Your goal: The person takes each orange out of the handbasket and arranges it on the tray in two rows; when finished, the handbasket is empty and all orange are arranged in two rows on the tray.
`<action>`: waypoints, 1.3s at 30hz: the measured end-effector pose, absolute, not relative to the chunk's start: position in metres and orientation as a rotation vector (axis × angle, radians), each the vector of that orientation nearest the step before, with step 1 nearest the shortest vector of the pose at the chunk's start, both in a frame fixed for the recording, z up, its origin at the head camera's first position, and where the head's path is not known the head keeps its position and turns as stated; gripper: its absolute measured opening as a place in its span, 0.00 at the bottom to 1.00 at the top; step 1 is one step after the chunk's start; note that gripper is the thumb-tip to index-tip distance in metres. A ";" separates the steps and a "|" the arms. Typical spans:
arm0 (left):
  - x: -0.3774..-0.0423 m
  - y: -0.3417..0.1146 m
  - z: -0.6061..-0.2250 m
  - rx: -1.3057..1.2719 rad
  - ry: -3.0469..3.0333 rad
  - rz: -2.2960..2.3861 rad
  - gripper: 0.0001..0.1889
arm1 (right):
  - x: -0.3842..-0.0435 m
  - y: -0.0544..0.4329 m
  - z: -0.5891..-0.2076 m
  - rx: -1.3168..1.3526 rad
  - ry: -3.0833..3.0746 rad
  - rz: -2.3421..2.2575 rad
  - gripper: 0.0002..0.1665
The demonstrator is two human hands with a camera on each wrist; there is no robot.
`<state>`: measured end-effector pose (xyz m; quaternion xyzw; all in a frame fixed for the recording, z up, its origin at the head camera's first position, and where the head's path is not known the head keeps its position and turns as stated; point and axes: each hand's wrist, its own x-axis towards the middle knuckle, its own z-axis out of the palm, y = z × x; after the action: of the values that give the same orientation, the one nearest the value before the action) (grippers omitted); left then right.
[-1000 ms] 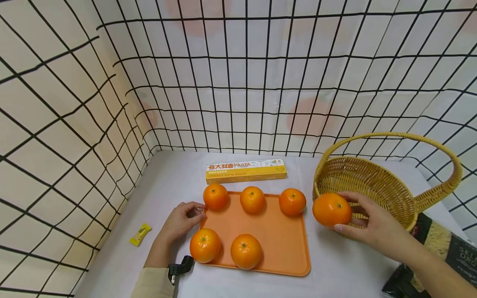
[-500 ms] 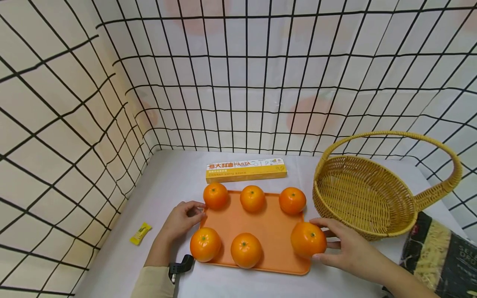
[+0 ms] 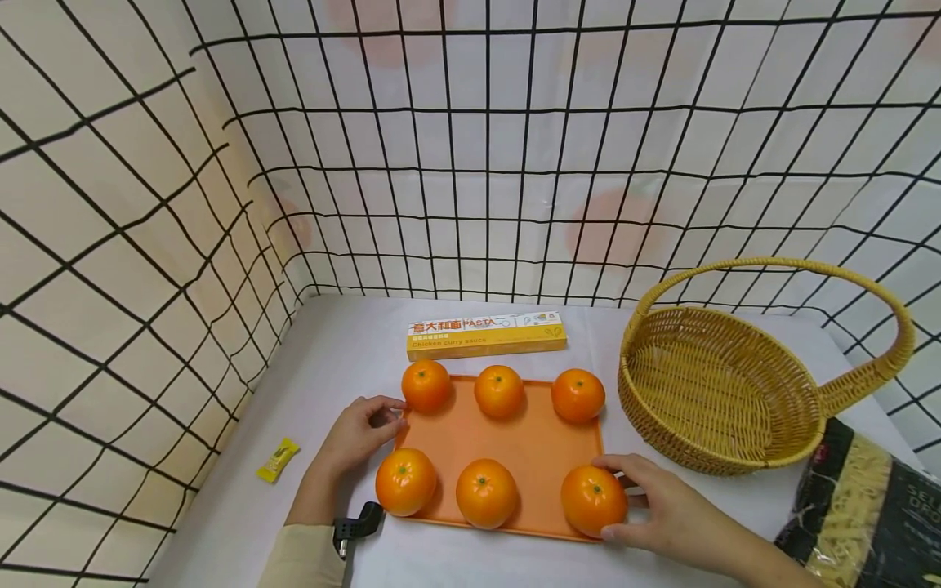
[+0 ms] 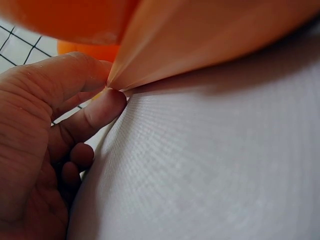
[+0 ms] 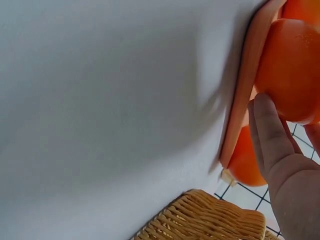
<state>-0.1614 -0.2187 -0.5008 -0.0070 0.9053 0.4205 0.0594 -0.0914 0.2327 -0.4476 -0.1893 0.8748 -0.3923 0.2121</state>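
At the front right corner of an orange tray (image 3: 539,457), my right hand (image 3: 665,510) holds an orange (image 3: 594,500), thumb at the near side and fingers at the far side. In the right wrist view the fingers (image 5: 270,127) lie against that orange (image 5: 292,70), just above the tray's rim (image 5: 242,95). My left hand (image 3: 360,437) pinches the tray's left edge, seen between thumb and finger in the left wrist view. Two more oranges, a left one (image 3: 406,482) and a middle one (image 3: 486,493), line the front. Three others, including one orange (image 3: 499,391), line the back.
Right of the tray stands a wicker basket (image 3: 706,392) with a tall handle. A yellow and white pasta box (image 3: 485,336) lies behind the tray, a small yellow packet (image 3: 278,461) at the left. A dark noodle bag (image 3: 867,506) lies front right. Black wire mesh (image 3: 485,163) surrounds the table.
My right hand has carried the orange from beside the basket, left and toward me, down to the tray's front right corner. The left hand has stayed at the tray's edge.
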 end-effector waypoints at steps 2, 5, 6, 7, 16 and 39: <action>-0.162 -0.219 -0.501 -0.021 2.736 1.276 0.14 | -0.091 0.231 -0.449 -0.523 2.427 -1.084 0.49; -0.163 -0.220 -0.501 -0.018 2.735 1.274 0.14 | -0.092 0.229 -0.450 -0.515 2.438 -1.065 0.49; -0.163 -0.220 -0.501 -0.020 2.736 1.273 0.14 | -0.092 0.228 -0.450 -0.507 2.442 -1.054 0.49; -0.163 -0.220 -0.502 -0.019 2.741 1.272 0.14 | -0.092 0.228 -0.449 -0.519 2.439 -1.058 0.49; -0.161 -0.220 -0.503 -0.016 2.756 1.263 0.14 | -0.091 0.227 -0.448 -0.555 2.446 -1.030 0.48; -0.162 -0.219 -0.501 -0.087 2.735 1.249 0.11 | -0.100 0.242 -0.416 -0.436 2.665 -1.076 0.46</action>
<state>-0.1623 -0.2192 -0.5012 -0.0290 0.9072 0.4144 0.0667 -0.0997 0.2422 -0.4163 -0.1490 0.9105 -0.3675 0.1170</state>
